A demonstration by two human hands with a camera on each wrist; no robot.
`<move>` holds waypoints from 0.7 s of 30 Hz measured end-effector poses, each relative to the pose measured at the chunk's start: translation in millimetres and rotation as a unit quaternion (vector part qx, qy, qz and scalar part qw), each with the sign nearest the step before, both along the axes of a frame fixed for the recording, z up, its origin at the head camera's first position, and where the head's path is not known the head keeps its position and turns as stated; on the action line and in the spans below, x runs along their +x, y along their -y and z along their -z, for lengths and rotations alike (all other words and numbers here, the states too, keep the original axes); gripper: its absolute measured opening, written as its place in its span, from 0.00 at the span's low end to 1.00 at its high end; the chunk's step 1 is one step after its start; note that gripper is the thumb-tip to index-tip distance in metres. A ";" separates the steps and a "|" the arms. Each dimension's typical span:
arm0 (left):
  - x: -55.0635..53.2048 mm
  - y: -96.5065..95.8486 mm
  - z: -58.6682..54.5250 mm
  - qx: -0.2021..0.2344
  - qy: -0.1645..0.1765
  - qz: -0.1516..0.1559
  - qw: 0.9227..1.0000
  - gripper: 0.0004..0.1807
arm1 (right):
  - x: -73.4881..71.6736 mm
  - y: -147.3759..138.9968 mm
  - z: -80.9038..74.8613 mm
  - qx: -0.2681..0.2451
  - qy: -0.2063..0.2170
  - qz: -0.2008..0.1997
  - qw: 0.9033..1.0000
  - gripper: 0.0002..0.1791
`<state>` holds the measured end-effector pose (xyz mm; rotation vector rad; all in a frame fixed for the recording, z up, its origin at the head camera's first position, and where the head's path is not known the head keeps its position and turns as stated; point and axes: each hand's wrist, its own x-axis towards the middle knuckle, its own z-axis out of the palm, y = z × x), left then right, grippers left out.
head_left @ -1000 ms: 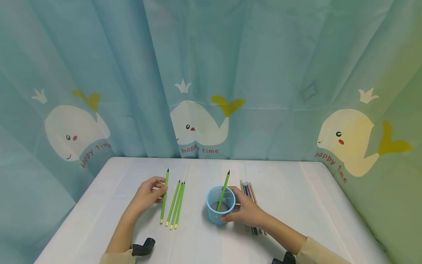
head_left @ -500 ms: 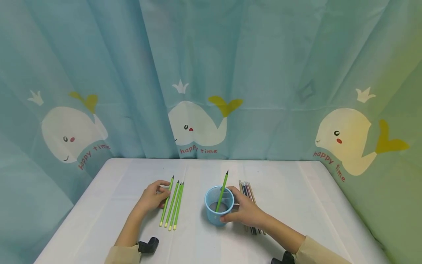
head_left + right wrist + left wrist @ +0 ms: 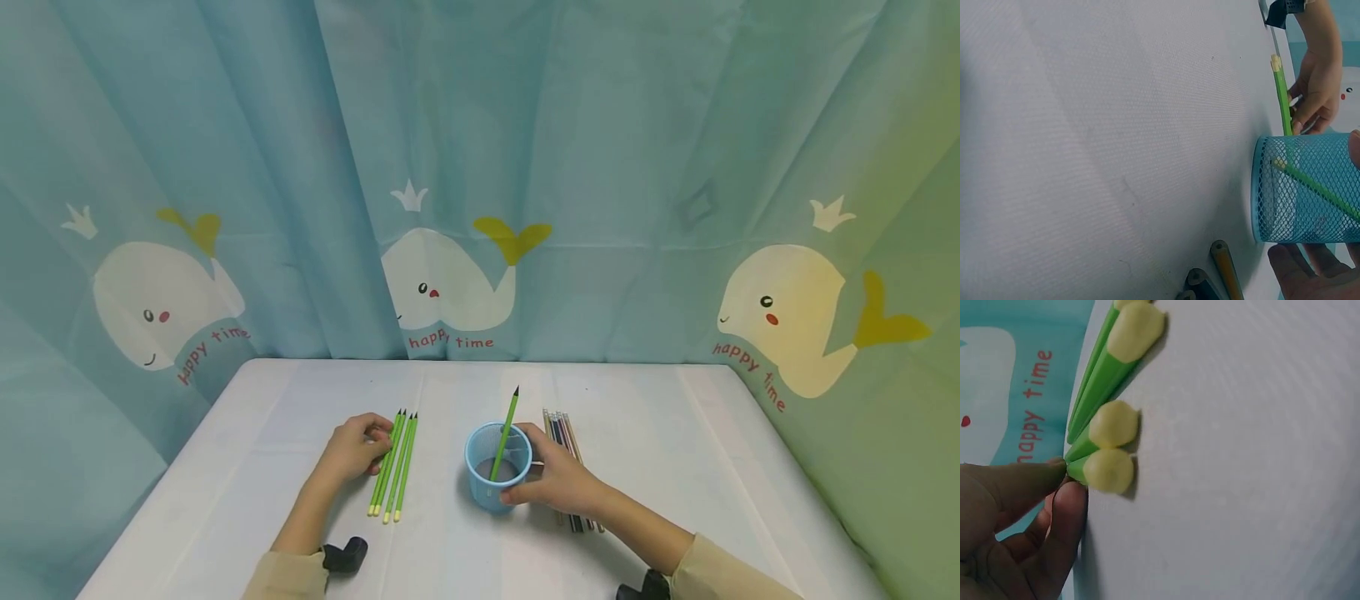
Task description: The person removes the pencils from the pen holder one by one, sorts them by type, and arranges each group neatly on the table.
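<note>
My left hand (image 3: 358, 448) pinches a green pencil (image 3: 1077, 469) between thumb and finger. That pencil lies at the left end of a row of green pencils (image 3: 406, 477), its pale yellow end beside its neighbour's. All of them have their black tips toward the far side. With my right hand (image 3: 562, 477) I grip a light blue mesh pencil cup (image 3: 489, 495) around its right side; the cup stands upright on the table. One green pencil (image 3: 507, 427) leans inside it, black tip up. In the right wrist view the mesh cup (image 3: 1300, 187) shows fingers around it.
Behind my right hand, a bundle of darker and brownish pencils (image 3: 576, 525) lies on the white table (image 3: 675, 450). A blue curtain (image 3: 637, 167) printed with whales hangs along the table's far edge. Black wrist devices (image 3: 347, 555) sit at both sleeves.
My left hand has moved to the right and slightly toward me, bringing the pinched green pencil up against the row. The right hand and cup stay in place.
</note>
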<state>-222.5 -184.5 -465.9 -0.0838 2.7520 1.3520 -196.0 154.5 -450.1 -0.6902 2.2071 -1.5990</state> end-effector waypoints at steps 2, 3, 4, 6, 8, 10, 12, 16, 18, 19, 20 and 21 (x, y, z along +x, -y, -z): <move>0.4 -1.9 -1.0 -0.012 -0.002 0.000 1.000 0.12 | -0.4 0.0 0.8 0.000 0.002 0.000 1.000 0.48; 0.4 -2.9 -1.4 -0.015 -0.002 0.000 1.000 0.11 | -0.5 0.0 0.9 0.001 0.003 0.000 1.000 0.48; 0.3 -3.8 -1.7 -0.020 -0.003 0.001 1.000 0.11 | -0.8 -0.1 1.0 0.001 0.004 0.000 1.000 0.48; 0.2 -5.7 -2.7 -0.021 -0.003 0.004 1.000 0.11 | -1.3 -0.4 1.0 0.001 0.007 0.000 1.000 0.48; -0.1 -7.5 -4.0 -0.019 -0.003 0.006 1.000 0.11 | -1.9 -0.8 1.0 0.003 0.008 0.001 1.000 0.48; 0.1 -9.0 -5.4 -0.018 -0.001 0.007 1.000 0.11 | -2.3 -1.4 1.1 0.005 0.008 0.001 1.000 0.48; 1.1 -10.1 -7.2 -0.023 -0.001 0.007 1.000 0.12 | -2.5 -1.9 1.1 0.007 0.008 0.002 1.000 0.48; 4.6 -14.1 -14.3 -0.040 -0.018 0.003 0.999 0.13 | -2.7 -1.9 1.4 0.011 0.008 0.004 1.000 0.49; 6.4 -18.7 -20.3 -0.037 -0.036 0.005 0.999 0.14 | -2.7 -1.6 1.5 0.009 0.008 0.002 1.000 0.49; 7.5 -21.7 -23.9 -0.030 -0.044 0.009 0.999 0.14 | -2.8 -1.4 1.9 0.010 0.008 0.002 1.000 0.49; 8.6 -25.3 -27.6 -0.022 -0.054 0.015 0.998 0.14 | -2.8 -1.3 1.9 0.011 0.008 0.002 1.000 0.49; 9.6 -29.5 -31.4 -0.012 -0.063 0.023 0.998 0.14 | -2.7 -1.2 1.9 0.011 0.008 0.003 1.000 0.48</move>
